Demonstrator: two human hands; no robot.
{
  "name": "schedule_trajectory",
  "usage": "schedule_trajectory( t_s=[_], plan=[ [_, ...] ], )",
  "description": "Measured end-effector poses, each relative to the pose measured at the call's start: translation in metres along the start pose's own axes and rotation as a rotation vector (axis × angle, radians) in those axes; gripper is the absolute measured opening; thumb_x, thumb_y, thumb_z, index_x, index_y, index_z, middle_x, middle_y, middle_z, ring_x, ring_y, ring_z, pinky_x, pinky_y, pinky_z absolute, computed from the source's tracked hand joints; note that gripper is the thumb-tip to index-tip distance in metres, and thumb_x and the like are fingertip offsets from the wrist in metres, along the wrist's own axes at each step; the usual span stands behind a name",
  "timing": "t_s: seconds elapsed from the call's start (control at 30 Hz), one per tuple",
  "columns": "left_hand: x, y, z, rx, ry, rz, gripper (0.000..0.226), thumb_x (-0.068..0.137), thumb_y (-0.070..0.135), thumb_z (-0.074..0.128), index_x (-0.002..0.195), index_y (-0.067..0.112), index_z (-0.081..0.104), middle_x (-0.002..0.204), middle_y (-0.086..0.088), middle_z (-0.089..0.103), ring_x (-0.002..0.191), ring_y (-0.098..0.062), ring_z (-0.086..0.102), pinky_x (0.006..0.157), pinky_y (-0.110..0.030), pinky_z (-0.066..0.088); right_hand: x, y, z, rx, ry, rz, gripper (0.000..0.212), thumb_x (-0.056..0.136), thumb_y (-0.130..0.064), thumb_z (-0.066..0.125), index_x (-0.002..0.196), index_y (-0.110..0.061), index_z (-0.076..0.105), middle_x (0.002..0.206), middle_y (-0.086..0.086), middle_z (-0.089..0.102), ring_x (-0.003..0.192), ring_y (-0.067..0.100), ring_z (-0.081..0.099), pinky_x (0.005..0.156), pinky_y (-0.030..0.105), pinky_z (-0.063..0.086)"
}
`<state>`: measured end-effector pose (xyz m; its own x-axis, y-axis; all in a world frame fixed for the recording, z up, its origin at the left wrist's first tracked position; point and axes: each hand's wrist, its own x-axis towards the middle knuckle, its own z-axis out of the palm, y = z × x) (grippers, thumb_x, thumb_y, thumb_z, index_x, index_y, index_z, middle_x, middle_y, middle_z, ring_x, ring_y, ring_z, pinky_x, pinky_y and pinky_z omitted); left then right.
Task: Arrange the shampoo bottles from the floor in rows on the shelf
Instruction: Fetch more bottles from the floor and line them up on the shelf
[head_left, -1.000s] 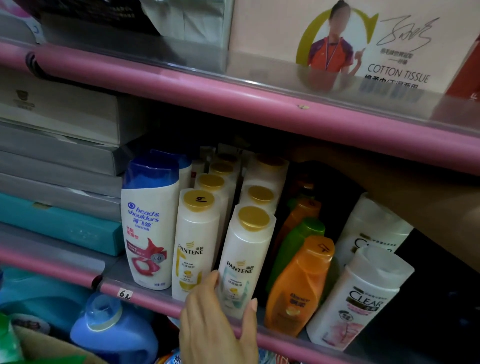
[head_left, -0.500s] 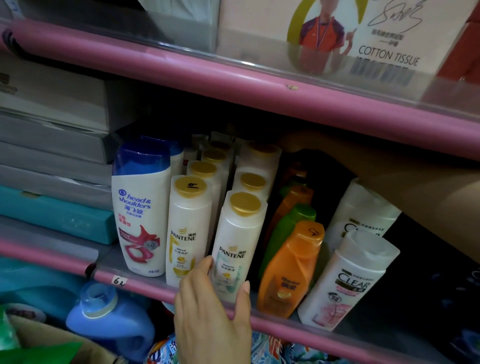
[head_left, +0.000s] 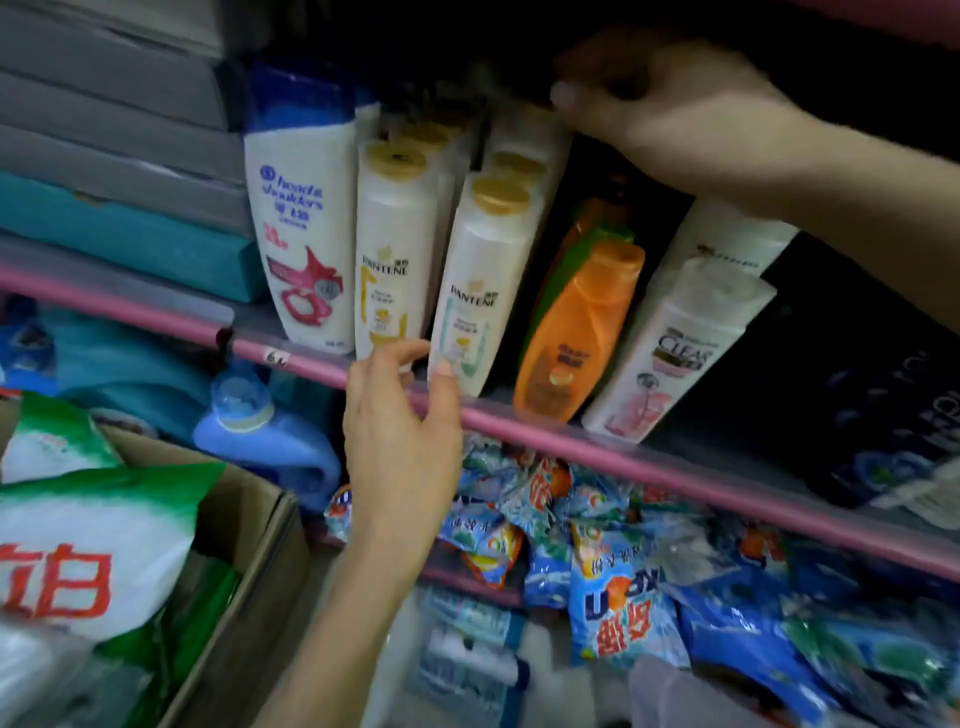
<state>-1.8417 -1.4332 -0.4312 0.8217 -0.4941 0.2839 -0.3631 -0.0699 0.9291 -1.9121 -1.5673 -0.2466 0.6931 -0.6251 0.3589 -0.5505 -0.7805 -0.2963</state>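
a: where's the left hand (head_left: 402, 441)?
b: at the front lip of the shelf (head_left: 597, 447). its thumb and forefinger are spread apart around the foot of the front pantene bottle (head_left: 485, 280), thumb tip on the bottle's lower face, fingers at its left edge beside the second pantene (head_left: 392, 249). a light pinch, not a full wrap.
a: and the right hand (head_left: 675, 111)?
b: up high over the back of the pantene row, fingers curled down at the top of a rear white bottle (head_left: 524, 135). it's blurred and dark there, so i can't tell whether that grip is clamped on the bottle or only touching.
a: the other bottles?
b: all standing on the shelf in rows: head & shoulders (head_left: 304, 228) at the left, then the pantenes, an orange bottle (head_left: 582, 332) with a green one (head_left: 576, 260) behind, and clear (head_left: 680, 348) at the right.
a: below?
b: blue sachets (head_left: 613, 582), a blue jug (head_left: 270, 436), and a carton (head_left: 254, 571) of green-and-white bags.
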Motion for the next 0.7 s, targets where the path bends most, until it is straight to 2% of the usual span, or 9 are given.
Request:
schedule_trajectory(
  t_s=[0.1,0.2,0.27,0.3,0.33,0.4,0.5,0.6,0.7],
  plan=[
    [-0.013,-0.006,-0.01,0.024,-0.093,0.022,0.014,0.091,0.023,0.056,0.102,0.017,0.063,0.103,-0.002,0.063,0.092,-0.017,0.061,0.089,-0.036,0.048,-0.049,-0.012,0.007,-0.028,0.13,-0.11,0.04,0.097,-0.042,0.045,0.129,-0.02,0.055,0.116,-0.016,0.05,0.099,-0.011,0.04,0.077,-0.007,0.027],
    [-0.028,-0.017,-0.021,0.091,-0.263,0.055,0.009,0.089,0.024,0.059,0.088,0.018,0.066,0.084,0.006,0.068,0.08,-0.005,0.063,0.082,-0.024,0.048,-0.102,-0.018,0.027,0.087,0.163,-0.192,0.037,0.095,-0.037,0.046,0.118,-0.012,0.061,0.113,-0.004,0.064,0.103,0.006,0.056,0.091,0.018,0.042],
    [-0.038,-0.028,-0.026,0.173,-0.45,0.064,0.008,0.088,0.024,0.06,0.081,0.022,0.064,0.068,0.016,0.061,0.061,0.009,0.055,0.064,-0.005,0.04,-0.136,-0.021,0.057,0.246,0.133,-0.214,0.029,0.092,-0.026,0.051,0.113,-0.013,0.065,0.104,-0.011,0.065,0.099,0.0,0.06,0.09,0.021,0.047],
    [-0.042,-0.038,-0.027,0.229,-0.561,0.06,0.009,0.088,0.024,0.06,0.081,0.022,0.064,0.066,0.016,0.06,0.058,0.008,0.052,0.057,-0.001,0.036,-0.155,-0.02,0.077,0.326,0.113,-0.187,0.025,0.091,-0.022,0.053,0.111,-0.014,0.066,0.101,-0.013,0.065,0.096,-0.003,0.06,0.088,0.019,0.047],
    [-0.048,-0.05,-0.026,0.301,-0.679,0.049,0.009,0.088,0.024,0.06,0.082,0.02,0.065,0.069,0.013,0.061,0.061,0.005,0.053,0.057,-0.001,0.036,-0.174,-0.017,0.1,0.38,0.086,-0.134,0.023,0.09,-0.019,0.054,0.109,-0.014,0.067,0.099,-0.012,0.066,0.094,-0.002,0.06,0.088,0.018,0.047],
    [-0.062,-0.082,-0.017,0.496,-0.916,0.023,0.017,0.09,0.026,0.057,0.086,0.012,0.065,0.084,0.0,0.068,0.082,-0.013,0.062,0.074,-0.017,0.047,-0.212,-0.004,0.151,0.412,-0.013,0.001,0.021,0.09,-0.016,0.056,0.108,-0.014,0.067,0.102,-0.005,0.069,0.096,0.006,0.062,0.09,0.021,0.046],
    [-0.099,-0.14,0.009,0.806,-1.198,-0.096,0.028,0.092,0.026,0.051,0.107,0.005,0.063,0.111,-0.016,0.065,0.102,-0.03,0.06,0.085,-0.034,0.048,-0.264,0.03,0.235,0.352,-0.27,0.234,0.022,0.091,-0.015,0.056,0.111,-0.011,0.065,0.111,0.007,0.068,0.106,0.022,0.062,0.094,0.033,0.045],
    [-0.144,-0.192,0.025,0.951,-1.277,-0.26,0.036,0.09,0.03,0.053,0.115,0.004,0.058,0.121,-0.017,0.06,0.109,-0.032,0.057,0.083,-0.032,0.045,-0.31,0.069,0.295,0.28,-0.531,0.523,0.028,0.093,-0.022,0.054,0.117,-0.01,0.06,0.119,0.013,0.064,0.113,0.03,0.058,0.093,0.036,0.045],
    [-0.188,-0.239,0.045,0.832,-1.238,-0.49,0.037,0.092,0.028,0.051,0.12,0.004,0.057,0.126,-0.016,0.058,0.114,-0.031,0.055,0.087,-0.032,0.044,-0.349,0.116,0.343,0.197,-0.741,0.714,0.034,0.095,-0.028,0.051,0.121,-0.006,0.053,0.121,0.018,0.059,0.114,0.034,0.055,0.089,0.035,0.044]
  ],
)
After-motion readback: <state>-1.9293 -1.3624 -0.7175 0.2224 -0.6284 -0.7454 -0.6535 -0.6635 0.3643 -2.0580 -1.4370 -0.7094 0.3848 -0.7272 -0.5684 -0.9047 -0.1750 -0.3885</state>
